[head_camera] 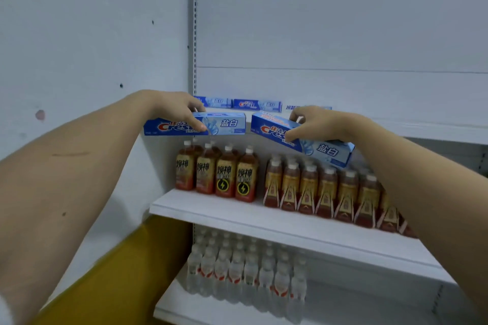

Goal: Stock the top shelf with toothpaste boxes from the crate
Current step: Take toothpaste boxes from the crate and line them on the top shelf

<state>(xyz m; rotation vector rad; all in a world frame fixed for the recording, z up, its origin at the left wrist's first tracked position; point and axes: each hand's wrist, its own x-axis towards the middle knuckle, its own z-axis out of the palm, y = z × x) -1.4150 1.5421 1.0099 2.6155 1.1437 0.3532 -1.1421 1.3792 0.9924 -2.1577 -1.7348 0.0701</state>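
Forearms reach up from both sides toward the white top shelf. The left hand pinches a blue rectangular cardboard toothpaste box held level at the shelf's front edge. Behind it, more blue toothpaste boxes lie flat against the back panel. The right hand grips a second blue toothpaste box, tilted down to the right, just off the shelf edge, above brown drink bottles on the lower shelf

Top shelf: toothpaste boxes lie in a row at its back. Shelf below it: brown drink bottles stand in rows. Lowest shelf, further below: clear water bottles.
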